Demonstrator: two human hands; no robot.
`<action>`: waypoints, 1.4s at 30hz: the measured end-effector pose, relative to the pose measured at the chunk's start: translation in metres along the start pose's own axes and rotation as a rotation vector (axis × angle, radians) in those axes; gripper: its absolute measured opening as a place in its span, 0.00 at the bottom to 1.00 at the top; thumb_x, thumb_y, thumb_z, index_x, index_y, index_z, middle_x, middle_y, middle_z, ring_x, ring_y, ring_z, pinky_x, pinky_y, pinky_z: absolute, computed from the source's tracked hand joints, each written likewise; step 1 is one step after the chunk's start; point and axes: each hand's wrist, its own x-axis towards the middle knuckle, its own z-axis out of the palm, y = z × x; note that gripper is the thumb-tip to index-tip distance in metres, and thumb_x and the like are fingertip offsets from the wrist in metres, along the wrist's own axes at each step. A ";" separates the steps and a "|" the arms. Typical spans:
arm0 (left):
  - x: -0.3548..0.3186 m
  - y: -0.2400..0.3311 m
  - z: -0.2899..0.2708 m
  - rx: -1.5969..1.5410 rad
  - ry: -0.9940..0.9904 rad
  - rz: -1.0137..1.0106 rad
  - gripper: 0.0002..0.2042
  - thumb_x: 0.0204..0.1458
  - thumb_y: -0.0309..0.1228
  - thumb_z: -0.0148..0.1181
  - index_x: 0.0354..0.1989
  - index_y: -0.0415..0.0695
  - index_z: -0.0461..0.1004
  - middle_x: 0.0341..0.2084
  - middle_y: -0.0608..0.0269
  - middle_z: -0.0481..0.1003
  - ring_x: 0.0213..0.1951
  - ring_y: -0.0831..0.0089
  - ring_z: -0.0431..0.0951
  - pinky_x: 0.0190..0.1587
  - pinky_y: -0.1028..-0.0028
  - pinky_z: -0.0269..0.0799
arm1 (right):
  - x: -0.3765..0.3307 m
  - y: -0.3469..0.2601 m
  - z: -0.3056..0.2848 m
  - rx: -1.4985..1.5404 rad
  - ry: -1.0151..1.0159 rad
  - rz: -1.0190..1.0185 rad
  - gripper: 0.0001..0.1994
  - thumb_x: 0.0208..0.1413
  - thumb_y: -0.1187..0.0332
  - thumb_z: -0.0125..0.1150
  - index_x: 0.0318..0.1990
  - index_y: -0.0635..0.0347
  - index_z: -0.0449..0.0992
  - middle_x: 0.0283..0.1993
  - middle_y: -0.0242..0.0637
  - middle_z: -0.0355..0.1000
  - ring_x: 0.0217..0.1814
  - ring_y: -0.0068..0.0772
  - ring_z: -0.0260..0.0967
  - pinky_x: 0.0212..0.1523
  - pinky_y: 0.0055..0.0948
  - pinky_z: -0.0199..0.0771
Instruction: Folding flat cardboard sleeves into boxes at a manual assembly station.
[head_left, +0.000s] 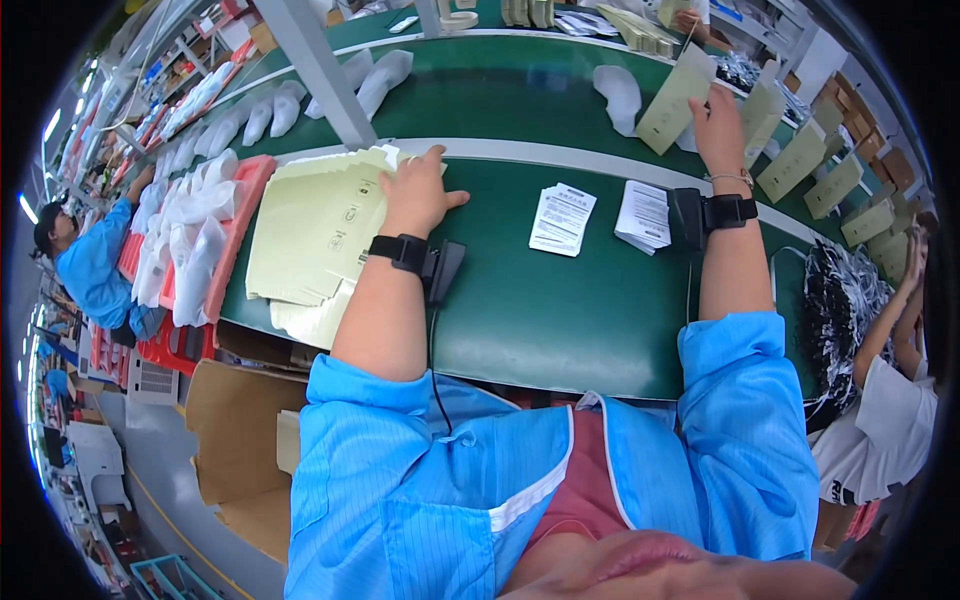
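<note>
My left hand [415,195] rests with its fingers spread on the upper right corner of a stack of flat pale yellow-green cartons [310,225]. My right hand [720,135] reaches to the far side, at the right edge of a tall pale carton [672,105] that stands tilted on the green belt. Its thumb lies against the carton's face, and its other fingers are partly hidden. Between my arms are two stacks of white printed leaflets, a left stack [562,218] and a right stack [643,215] near my right wrist.
White moulded pieces lie in a red tray [240,230] on the left and along the belt [500,90]. More pale cartons [790,175] stand to the right, near black-and-white tinsel [840,310]. A grey post [320,70] rises ahead. Co-workers sit at left and right.
</note>
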 end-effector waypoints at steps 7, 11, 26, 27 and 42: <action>-0.006 -0.004 0.009 0.017 0.223 -0.055 0.32 0.40 0.40 0.68 0.57 0.53 0.63 0.47 0.53 0.70 0.56 0.54 0.62 0.60 0.41 0.44 | -0.002 -0.058 -0.007 -0.163 0.302 -0.209 0.18 0.48 0.68 0.58 0.49 0.58 0.70 0.56 0.41 0.62 0.61 0.47 0.55 0.60 0.42 0.53; 0.001 -0.006 0.012 0.000 0.146 -0.061 0.28 0.42 0.35 0.66 0.55 0.52 0.66 0.44 0.53 0.71 0.56 0.54 0.62 0.60 0.40 0.44 | -0.018 -0.116 -0.009 0.020 0.097 -0.333 0.21 0.47 0.69 0.59 0.51 0.55 0.68 0.57 0.40 0.61 0.62 0.45 0.54 0.63 0.41 0.49; -0.038 0.046 -0.049 -0.510 0.497 0.565 0.36 0.29 0.32 0.72 0.55 0.55 0.66 0.48 0.50 0.67 0.53 0.49 0.61 0.58 0.53 0.54 | -0.066 -0.196 0.003 1.138 -0.846 0.278 0.21 0.55 0.71 0.58 0.55 0.65 0.63 0.42 0.34 0.70 0.41 0.18 0.67 0.40 0.22 0.70; -0.040 0.047 -0.049 -0.521 0.495 0.584 0.36 0.29 0.32 0.72 0.55 0.55 0.66 0.48 0.50 0.67 0.53 0.49 0.61 0.58 0.53 0.54 | -0.061 -0.193 0.000 1.120 -0.740 0.261 0.21 0.55 0.72 0.58 0.55 0.65 0.63 0.40 0.32 0.71 0.41 0.18 0.66 0.40 0.23 0.70; -0.044 0.052 -0.036 -0.608 0.795 0.639 0.32 0.33 0.27 0.71 0.52 0.50 0.65 0.47 0.50 0.68 0.41 0.51 0.72 0.44 0.63 0.69 | -0.073 -0.245 -0.030 1.821 -0.418 0.129 0.36 0.54 0.64 0.60 0.66 0.59 0.46 0.61 0.38 0.57 0.64 0.34 0.54 0.64 0.36 0.54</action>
